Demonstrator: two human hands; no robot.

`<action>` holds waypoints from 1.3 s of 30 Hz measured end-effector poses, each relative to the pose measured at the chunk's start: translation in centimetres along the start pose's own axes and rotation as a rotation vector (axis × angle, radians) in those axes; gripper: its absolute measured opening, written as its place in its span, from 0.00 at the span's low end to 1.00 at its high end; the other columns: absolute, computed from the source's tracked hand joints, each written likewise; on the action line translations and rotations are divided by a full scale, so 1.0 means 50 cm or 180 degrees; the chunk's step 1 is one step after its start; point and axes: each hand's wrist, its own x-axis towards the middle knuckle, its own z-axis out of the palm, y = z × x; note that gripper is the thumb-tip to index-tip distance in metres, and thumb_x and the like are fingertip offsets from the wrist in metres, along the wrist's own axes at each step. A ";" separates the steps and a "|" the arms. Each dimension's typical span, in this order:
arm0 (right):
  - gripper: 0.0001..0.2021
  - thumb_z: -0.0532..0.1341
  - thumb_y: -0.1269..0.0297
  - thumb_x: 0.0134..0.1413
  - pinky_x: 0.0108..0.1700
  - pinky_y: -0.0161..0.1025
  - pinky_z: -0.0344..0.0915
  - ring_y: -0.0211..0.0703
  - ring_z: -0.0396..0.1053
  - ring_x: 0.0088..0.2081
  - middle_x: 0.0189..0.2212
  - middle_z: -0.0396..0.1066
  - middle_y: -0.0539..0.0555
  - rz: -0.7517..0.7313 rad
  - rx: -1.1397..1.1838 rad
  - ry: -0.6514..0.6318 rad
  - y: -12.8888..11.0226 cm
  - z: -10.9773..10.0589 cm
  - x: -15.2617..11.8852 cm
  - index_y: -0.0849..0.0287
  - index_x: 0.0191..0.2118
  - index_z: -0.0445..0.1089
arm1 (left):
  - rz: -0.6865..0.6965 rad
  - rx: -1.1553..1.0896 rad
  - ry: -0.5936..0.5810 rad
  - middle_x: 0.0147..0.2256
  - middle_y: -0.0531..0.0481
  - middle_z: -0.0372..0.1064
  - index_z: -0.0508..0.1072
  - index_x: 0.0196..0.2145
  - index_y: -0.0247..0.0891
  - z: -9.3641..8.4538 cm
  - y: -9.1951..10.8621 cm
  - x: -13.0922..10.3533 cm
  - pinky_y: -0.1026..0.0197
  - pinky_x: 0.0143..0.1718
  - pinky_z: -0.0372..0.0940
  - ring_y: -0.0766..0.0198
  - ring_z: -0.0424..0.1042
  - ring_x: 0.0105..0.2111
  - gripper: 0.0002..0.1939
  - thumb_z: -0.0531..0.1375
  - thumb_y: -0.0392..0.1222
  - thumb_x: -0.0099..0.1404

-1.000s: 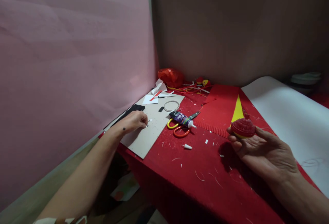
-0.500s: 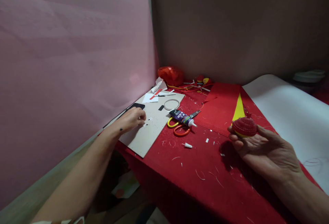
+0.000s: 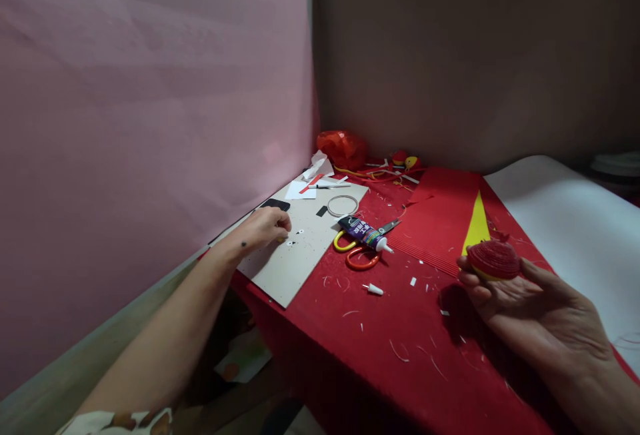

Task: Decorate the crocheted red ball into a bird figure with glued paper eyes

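My right hand is raised over the right side of the table, its fingers and thumb around a rounded red-and-yellow coiled paper craft piece. My left hand is lowered at the beige board with its fingers curled together. What its fingertips hold, if anything, is hidden. Just right of those fingertips lie small white paper eyes with black dots. A black flat object sits behind the left hand.
A purple glue tube lies over scissors, its white cap nearby. A tape ring, red corrugated paper, a yellow paper triangle and a red plastic bag are farther back. Paper scraps litter the red cloth.
The view has shifted slightly, so the scene sits a little farther right. Both hands stay nearly in place, the right still holding the coiled piece.
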 end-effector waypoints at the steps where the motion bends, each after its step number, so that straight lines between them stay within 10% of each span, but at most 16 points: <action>1: 0.18 0.64 0.66 0.39 0.27 0.38 0.74 0.48 0.72 0.32 0.35 0.75 0.58 0.0012 -0.0010 0.0053 0.000 0.000 0.000 0.55 0.41 0.72 | -0.0016 -0.0043 0.0008 0.29 0.51 0.70 0.74 0.29 0.38 0.000 -0.001 0.000 0.63 0.29 0.56 0.64 0.66 0.29 0.08 0.56 0.39 0.52; 17: 0.21 0.64 0.67 0.33 0.24 0.37 0.75 0.50 0.73 0.30 0.37 0.74 0.60 0.0007 0.0017 0.0588 -0.001 0.015 -0.005 0.58 0.41 0.72 | -0.0139 -0.0258 -0.0126 0.22 0.52 0.70 0.73 0.25 0.38 0.006 0.020 0.034 0.65 0.26 0.56 0.65 0.68 0.25 0.06 0.56 0.40 0.52; 39: 0.17 0.63 0.65 0.38 0.26 0.36 0.74 0.47 0.73 0.30 0.34 0.75 0.59 0.0141 0.0065 0.0158 -0.004 0.009 -0.008 0.57 0.40 0.72 | -0.0163 -0.0214 -0.0094 0.18 0.51 0.68 0.69 0.21 0.37 0.027 0.045 0.050 0.64 0.25 0.55 0.64 0.68 0.22 0.05 0.55 0.38 0.51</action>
